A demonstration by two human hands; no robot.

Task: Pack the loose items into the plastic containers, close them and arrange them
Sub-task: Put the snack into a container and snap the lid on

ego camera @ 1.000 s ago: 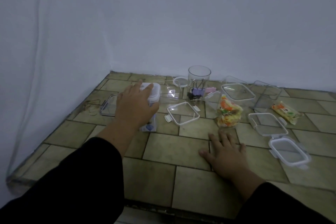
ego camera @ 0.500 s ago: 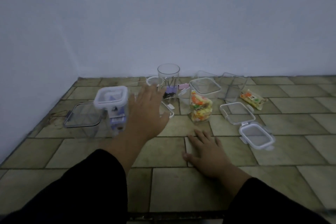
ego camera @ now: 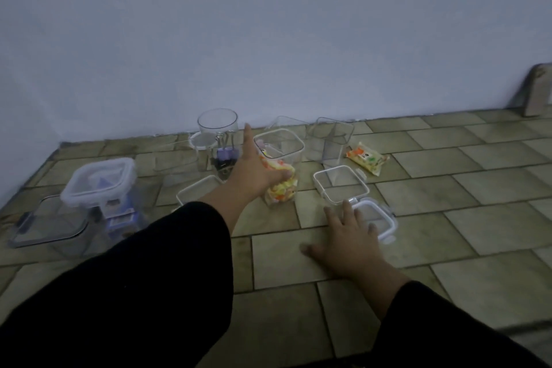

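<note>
A tall clear container (ego camera: 279, 145) holding bright orange-and-yellow snack packets (ego camera: 282, 190) stands at the middle of the tiled surface. My left hand (ego camera: 254, 172) reaches over to it, fingers curled across its front and thumb pointing up beside its rim. My right hand (ego camera: 346, 243) lies flat on the tiles with fingers spread, its fingertips touching a white-rimmed lid (ego camera: 375, 218). A second loose lid (ego camera: 340, 185) lies just behind that one. A loose snack packet (ego camera: 367, 160) lies to the right, beside an empty clear container (ego camera: 328, 140). A closed white-lidded container (ego camera: 101, 182) with purple contents stands at the left.
A round clear cup (ego camera: 218, 125) with binder clips (ego camera: 224, 155) and a round lid (ego camera: 203, 140) stand near the back wall. A dark-rimmed container (ego camera: 47, 224) sits far left. Another lid (ego camera: 194, 191) is partly hidden by my left arm. A grey slab (ego camera: 537, 89) leans far right.
My left hand let go of the closed white-lidded container and swung right onto the snack container. My right hand slid right, up to the white-rimmed lid. The view turned right.
</note>
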